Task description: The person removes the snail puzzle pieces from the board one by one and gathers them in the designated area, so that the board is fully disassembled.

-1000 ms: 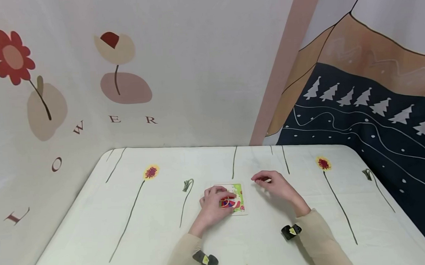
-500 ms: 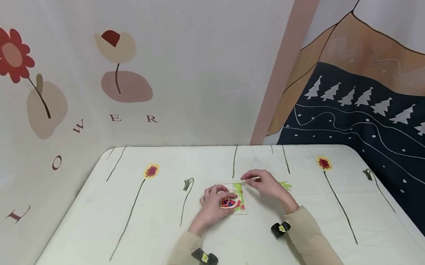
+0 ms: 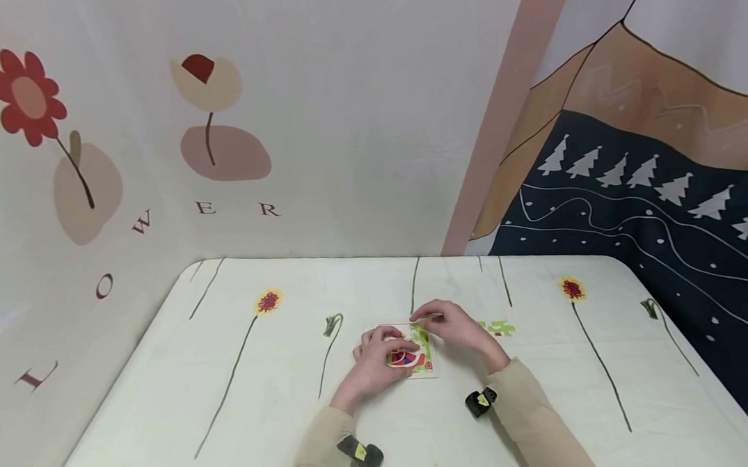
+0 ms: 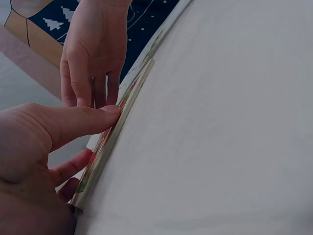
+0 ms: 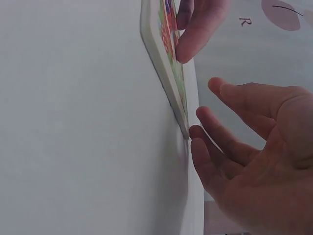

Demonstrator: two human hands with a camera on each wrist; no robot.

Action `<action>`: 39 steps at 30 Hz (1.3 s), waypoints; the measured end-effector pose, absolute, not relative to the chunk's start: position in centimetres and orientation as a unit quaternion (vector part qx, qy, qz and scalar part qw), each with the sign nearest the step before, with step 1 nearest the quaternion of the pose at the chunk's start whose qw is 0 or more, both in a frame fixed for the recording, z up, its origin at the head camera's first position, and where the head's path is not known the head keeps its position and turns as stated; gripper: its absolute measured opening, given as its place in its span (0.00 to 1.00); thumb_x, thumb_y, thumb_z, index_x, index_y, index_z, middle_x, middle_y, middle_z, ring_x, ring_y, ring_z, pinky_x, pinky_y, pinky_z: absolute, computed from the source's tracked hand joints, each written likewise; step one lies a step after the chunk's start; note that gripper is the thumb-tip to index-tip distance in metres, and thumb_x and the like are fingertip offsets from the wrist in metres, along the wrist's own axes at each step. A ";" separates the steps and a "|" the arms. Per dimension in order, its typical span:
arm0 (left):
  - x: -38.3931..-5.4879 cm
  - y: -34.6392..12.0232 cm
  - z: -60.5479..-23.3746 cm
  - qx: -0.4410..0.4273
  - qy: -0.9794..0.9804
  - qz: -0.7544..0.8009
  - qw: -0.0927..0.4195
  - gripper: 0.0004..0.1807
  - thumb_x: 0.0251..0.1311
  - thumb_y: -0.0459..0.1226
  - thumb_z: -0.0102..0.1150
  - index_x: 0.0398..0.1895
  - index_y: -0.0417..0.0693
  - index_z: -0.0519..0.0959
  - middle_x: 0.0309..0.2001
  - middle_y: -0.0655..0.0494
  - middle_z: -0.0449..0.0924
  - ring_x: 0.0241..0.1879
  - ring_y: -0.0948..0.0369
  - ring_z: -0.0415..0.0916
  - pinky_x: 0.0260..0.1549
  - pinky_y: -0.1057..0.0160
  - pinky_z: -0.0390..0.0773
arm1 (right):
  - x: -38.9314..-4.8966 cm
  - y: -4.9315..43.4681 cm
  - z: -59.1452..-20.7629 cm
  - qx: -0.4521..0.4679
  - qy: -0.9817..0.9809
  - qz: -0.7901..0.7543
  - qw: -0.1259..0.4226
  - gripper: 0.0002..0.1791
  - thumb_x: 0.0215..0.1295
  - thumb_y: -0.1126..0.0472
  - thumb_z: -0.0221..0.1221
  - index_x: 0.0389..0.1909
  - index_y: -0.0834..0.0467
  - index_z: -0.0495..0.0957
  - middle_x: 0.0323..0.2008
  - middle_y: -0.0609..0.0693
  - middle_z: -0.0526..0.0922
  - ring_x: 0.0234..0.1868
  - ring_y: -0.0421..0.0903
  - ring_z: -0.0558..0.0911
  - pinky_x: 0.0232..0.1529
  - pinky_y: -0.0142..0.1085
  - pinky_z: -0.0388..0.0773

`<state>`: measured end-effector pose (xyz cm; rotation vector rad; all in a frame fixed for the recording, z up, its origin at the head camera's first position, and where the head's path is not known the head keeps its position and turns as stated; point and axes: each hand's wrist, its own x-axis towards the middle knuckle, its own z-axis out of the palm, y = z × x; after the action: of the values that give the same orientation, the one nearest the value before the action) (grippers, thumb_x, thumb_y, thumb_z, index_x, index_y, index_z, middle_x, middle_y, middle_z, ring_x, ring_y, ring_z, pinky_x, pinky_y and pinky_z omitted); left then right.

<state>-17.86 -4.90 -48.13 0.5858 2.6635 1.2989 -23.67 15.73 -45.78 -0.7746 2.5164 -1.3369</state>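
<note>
A small square puzzle board (image 3: pixel 425 360) with a green, red and blue picture lies flat on the white table. My left hand (image 3: pixel 376 359) rests over its left half, thumb on the picture in the left wrist view, and hides that side. At the board's far right corner is my right hand (image 3: pixel 450 324). In the right wrist view, the thumb (image 5: pixel 244 95) of my right hand (image 5: pixel 259 156) is close to the index fingertip just above the board (image 5: pixel 168 63). Whether a small piece sits between them is hidden.
Green jigsaw-like pieces (image 3: pixel 501 327) lie on the table just right of my right hand. The white tablecloth (image 3: pixel 250 413) has printed flowers. Patterned fabric (image 3: pixel 344 123) hangs behind the table. Black wrist cameras (image 3: pixel 361 455) sit on both sleeves.
My right hand has moved left from over the green pieces to the board's far right corner, uncovering those pieces. My left hand has stayed on the board.
</note>
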 end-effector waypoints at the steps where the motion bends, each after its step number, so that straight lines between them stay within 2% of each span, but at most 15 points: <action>1: -17.9 -4.9 -48.1 0.193 0.880 0.429 0.062 0.17 0.50 0.35 0.71 0.47 0.53 0.84 0.56 0.51 0.65 0.61 0.44 0.50 0.47 0.43 0.51 | -23.7 15.7 -45.8 -0.266 0.847 -0.451 0.094 0.11 0.66 0.72 0.53 0.45 0.65 0.81 0.49 0.59 0.80 0.53 0.57 0.77 0.53 0.48 0.73; 12: -17.9 -4.9 -48.1 0.193 0.882 0.426 0.065 0.18 0.51 0.35 0.70 0.47 0.53 0.84 0.57 0.51 0.65 0.61 0.44 0.51 0.46 0.44 0.51 | -24.0 15.4 -46.1 -0.281 0.857 -0.419 0.104 0.10 0.64 0.72 0.55 0.42 0.63 0.82 0.48 0.57 0.79 0.49 0.52 0.75 0.46 0.39 0.71; 22: -17.9 -5.0 -48.1 0.199 0.878 0.430 0.062 0.16 0.51 0.32 0.68 0.46 0.52 0.85 0.56 0.50 0.65 0.61 0.44 0.50 0.47 0.42 0.51 | -23.9 15.6 -46.2 -0.266 0.854 -0.429 0.127 0.09 0.66 0.71 0.55 0.40 0.63 0.84 0.53 0.60 0.75 0.56 0.59 0.72 0.56 0.52 0.67; 28: -17.9 -5.0 -48.1 0.198 0.878 0.431 0.063 0.16 0.51 0.32 0.68 0.46 0.52 0.85 0.56 0.50 0.65 0.61 0.43 0.50 0.47 0.42 0.50 | -23.8 15.6 -46.2 -0.270 0.850 -0.434 0.127 0.10 0.66 0.71 0.55 0.43 0.65 0.82 0.53 0.61 0.74 0.56 0.60 0.73 0.56 0.53 0.67; 34: -18.0 -4.9 -48.1 0.198 0.878 0.431 0.064 0.16 0.52 0.32 0.68 0.45 0.52 0.85 0.56 0.50 0.65 0.61 0.43 0.50 0.47 0.42 0.51 | -23.8 15.7 -46.2 -0.295 0.844 -0.432 0.118 0.10 0.65 0.70 0.55 0.40 0.62 0.84 0.52 0.60 0.74 0.57 0.60 0.71 0.57 0.55 0.64; 39: -18.0 -4.9 -48.1 0.198 0.877 0.432 0.065 0.16 0.52 0.32 0.68 0.46 0.52 0.85 0.57 0.50 0.65 0.61 0.43 0.50 0.47 0.42 0.50 | -23.8 15.9 -46.2 -0.309 0.843 -0.428 0.105 0.10 0.65 0.69 0.54 0.39 0.60 0.84 0.50 0.57 0.75 0.55 0.56 0.72 0.55 0.53 0.66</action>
<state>-18.01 -4.92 -48.10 0.5975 2.6479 1.3038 -23.80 15.88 -46.18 -0.9114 2.4854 -1.2610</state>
